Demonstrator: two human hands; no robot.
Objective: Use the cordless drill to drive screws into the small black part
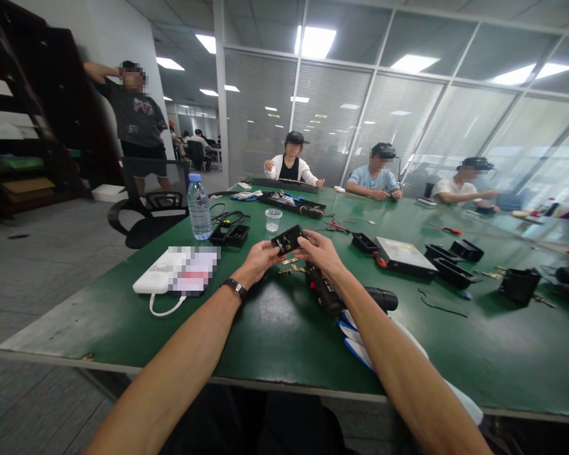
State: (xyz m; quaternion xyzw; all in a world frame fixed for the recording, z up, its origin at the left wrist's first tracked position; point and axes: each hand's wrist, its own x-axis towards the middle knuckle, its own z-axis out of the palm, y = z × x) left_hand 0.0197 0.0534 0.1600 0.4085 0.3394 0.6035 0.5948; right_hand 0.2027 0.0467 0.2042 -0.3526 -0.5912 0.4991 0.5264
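Note:
Between my two hands, raised over the green table (260,341), is a small black rectangular box (288,240) with little metal parts in its face. My left hand (260,260) grips its left end. On the opposite side, my right hand (323,251) has its fingers and thumb on the box's right end. Small brass pieces (293,266) lie on the table just below the box. A black power drill (327,291) rests on its side under my right forearm, partly hidden by it. Beside it lies a white glove with blue edging (358,344).
Left are a water bottle (200,208), a white power bank (159,270) with a cable, and black boxes (230,235). A clear plastic cup (274,220) stands beyond my hands. Rightward lie a flat metal-topped case (404,256) and black trays (455,272). Several people sit across; one stands left.

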